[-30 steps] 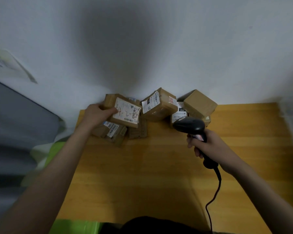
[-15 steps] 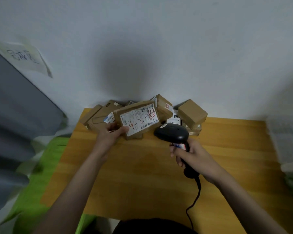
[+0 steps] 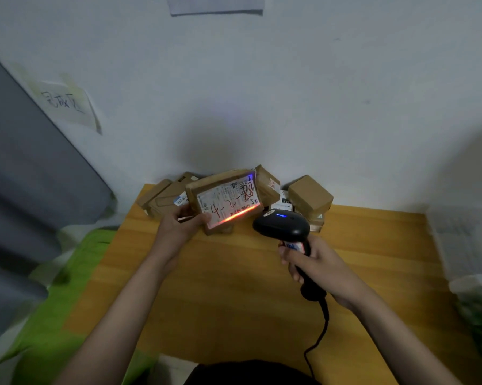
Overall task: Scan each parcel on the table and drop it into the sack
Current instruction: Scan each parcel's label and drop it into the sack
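Holding the parcel [image 3: 225, 200] up off the bench [image 3: 234, 287], the left hand [image 3: 178, 227] has its grip clenched on the box's lower left corner, thumb lying across the white label. The label faces up, with red handwriting on it and an orange scan line glowing along its lower edge. Just right of that grip, the right hand [image 3: 313, 263] is wrapped tight round the handle of the black scanner [image 3: 281, 226], whose head points at the parcel with a blue light lit on top; its cable [image 3: 319, 337] trails down toward the body. Behind both grips, more brown boxes [image 3: 309, 194] sit heaped at the bench's far edge against the white wall [image 3: 290, 93]. Left of the left arm, something green [image 3: 64, 309] lies below bench level.
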### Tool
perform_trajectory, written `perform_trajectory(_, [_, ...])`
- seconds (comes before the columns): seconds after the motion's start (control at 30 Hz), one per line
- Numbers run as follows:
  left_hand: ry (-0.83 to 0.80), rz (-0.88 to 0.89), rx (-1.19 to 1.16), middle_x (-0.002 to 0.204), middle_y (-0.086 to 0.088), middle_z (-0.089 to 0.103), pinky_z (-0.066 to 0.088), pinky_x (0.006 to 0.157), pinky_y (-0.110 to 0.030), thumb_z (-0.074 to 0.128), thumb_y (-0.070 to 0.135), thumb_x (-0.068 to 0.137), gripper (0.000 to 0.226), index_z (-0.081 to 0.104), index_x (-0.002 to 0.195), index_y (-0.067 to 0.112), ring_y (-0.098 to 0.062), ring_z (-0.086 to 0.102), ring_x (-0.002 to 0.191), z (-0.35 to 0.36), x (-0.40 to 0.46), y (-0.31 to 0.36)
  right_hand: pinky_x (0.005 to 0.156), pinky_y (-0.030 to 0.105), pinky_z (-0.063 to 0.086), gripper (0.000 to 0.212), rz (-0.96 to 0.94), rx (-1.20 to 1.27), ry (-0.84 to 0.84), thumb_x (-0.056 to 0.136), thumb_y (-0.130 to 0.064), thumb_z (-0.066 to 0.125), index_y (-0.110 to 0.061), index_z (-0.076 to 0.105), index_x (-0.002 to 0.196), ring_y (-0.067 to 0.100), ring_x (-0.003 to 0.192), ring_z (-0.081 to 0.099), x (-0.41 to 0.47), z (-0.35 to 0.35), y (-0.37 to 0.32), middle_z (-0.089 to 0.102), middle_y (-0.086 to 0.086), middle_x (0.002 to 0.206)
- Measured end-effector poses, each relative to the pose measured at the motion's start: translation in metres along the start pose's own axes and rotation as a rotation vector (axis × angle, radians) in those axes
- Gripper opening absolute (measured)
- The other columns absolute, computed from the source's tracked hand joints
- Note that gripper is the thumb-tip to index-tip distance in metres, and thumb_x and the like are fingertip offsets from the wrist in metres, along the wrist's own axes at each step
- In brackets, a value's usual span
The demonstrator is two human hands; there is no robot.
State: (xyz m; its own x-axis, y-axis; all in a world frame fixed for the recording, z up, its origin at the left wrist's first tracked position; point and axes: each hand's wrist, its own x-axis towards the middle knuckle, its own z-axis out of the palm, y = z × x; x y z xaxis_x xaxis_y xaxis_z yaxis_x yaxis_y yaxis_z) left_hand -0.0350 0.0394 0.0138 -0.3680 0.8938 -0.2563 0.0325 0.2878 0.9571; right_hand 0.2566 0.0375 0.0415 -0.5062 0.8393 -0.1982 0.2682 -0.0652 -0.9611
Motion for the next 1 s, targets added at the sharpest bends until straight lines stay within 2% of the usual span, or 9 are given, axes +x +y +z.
perform_trajectory(0.2, [0.046,0.020,-0.054,0.106,0.008,0.076,0.052,0.103,-0.045,0.083,0.023,0.079,0.034,0.073,0.110,0.026,-0.018,0.068,0.111,-0.003,-0.031,-0.008,0.056,0.031,0.046,0.009,-0.037,-0.001,-0.039,0.099,-0.012,0.058,-0.005,0.061,0.095,0.018,0.056,0.056,-0.021,0.001,0.000,0.065,0.000,0.074])
perform_trajectory(0.33, [0.106,-0.002,-0.085,0.112,0.004,0.075,0.050,0.105,-0.041,0.089,0.035,0.068,0.048,0.072,0.112,0.027,-0.014,0.067,0.111,-0.010,-0.063,-0.026,0.053,0.028,0.043,0.015,-0.040,-0.015,-0.101,0.100,-0.011,0.056,0.001,0.059,0.092,0.016,0.053,0.053,-0.034,0.008,0.004,0.061,-0.005,0.065])
perform_trajectory(0.47, [0.221,-0.044,-0.105,0.116,-0.002,0.073,0.051,0.103,-0.037,0.085,0.021,0.077,0.037,0.070,0.111,0.022,-0.015,0.067,0.109,-0.025,-0.102,-0.054,0.053,0.029,0.042,0.016,-0.009,-0.008,-0.197,0.100,-0.011,0.057,0.004,0.057,0.097,0.018,0.052,0.051,-0.044,0.024,0.013,0.063,-0.002,0.069])
perform_trajectory(0.57, [0.288,-0.079,-0.105,0.102,0.001,0.076,0.052,0.100,-0.037,0.087,0.019,0.075,0.038,0.071,0.108,0.013,-0.018,0.070,0.103,-0.040,-0.136,-0.073,0.056,0.031,0.044,0.014,0.032,-0.024,-0.296,0.100,-0.016,0.059,-0.002,0.059,0.100,0.021,0.057,0.053,-0.053,0.041,0.016,0.068,0.006,0.081])
perform_trajectory(0.7, [0.398,-0.110,-0.076,0.075,0.021,0.070,0.051,0.091,-0.025,0.085,0.011,0.076,0.026,0.071,0.097,0.018,-0.005,0.067,0.086,-0.073,-0.178,-0.093,0.056,0.029,0.046,0.009,0.035,-0.072,-0.432,0.098,-0.016,0.061,-0.008,0.061,0.100,0.020,0.060,0.056,-0.058,0.069,0.017,0.069,0.003,0.083])
perform_trajectory(0.77, [0.453,-0.111,-0.064,0.076,0.019,0.069,0.051,0.086,-0.020,0.084,0.009,0.077,0.027,0.071,0.100,0.017,-0.006,0.065,0.086,-0.092,-0.201,-0.102,0.056,0.029,0.046,0.010,0.028,-0.104,-0.492,0.098,-0.017,0.061,-0.008,0.061,0.102,0.019,0.060,0.057,-0.059,0.086,0.018,0.069,0.005,0.084])
perform_trajectory(0.87, [0.539,-0.124,-0.048,0.092,0.007,0.069,0.051,0.074,-0.010,0.082,0.006,0.078,0.032,0.069,0.107,0.010,-0.007,0.066,0.085,-0.122,-0.244,-0.113,0.055,0.029,0.046,0.013,0.017,-0.148,-0.590,0.097,-0.016,0.061,-0.005,0.061,0.103,0.018,0.059,0.056,-0.062,0.116,0.018,0.067,0.014,0.086])
perform_trajectory(0.93, [0.601,-0.147,-0.028,0.094,0.004,0.071,0.051,0.074,-0.011,0.083,0.007,0.078,0.030,0.069,0.103,0.013,-0.006,0.066,0.084,-0.142,-0.276,-0.123,0.055,0.027,0.045,0.013,0.000,-0.180,-0.664,0.098,-0.017,0.060,-0.005,0.061,0.101,0.016,0.058,0.055,-0.065,0.139,0.015,0.066,0.016,0.087])
perform_trajectory(1.0, [0.672,-0.189,-0.033,0.092,0.006,0.072,0.053,0.077,-0.015,0.085,0.010,0.076,0.029,0.070,0.100,0.017,-0.006,0.067,0.084,-0.161,-0.313,-0.134,0.054,0.026,0.044,0.012,-0.018,-0.218,-0.728,0.099,-0.016,0.058,-0.005,0.061,0.095,0.013,0.054,0.053,-0.070,0.167,0.013,0.066,0.007,0.078])
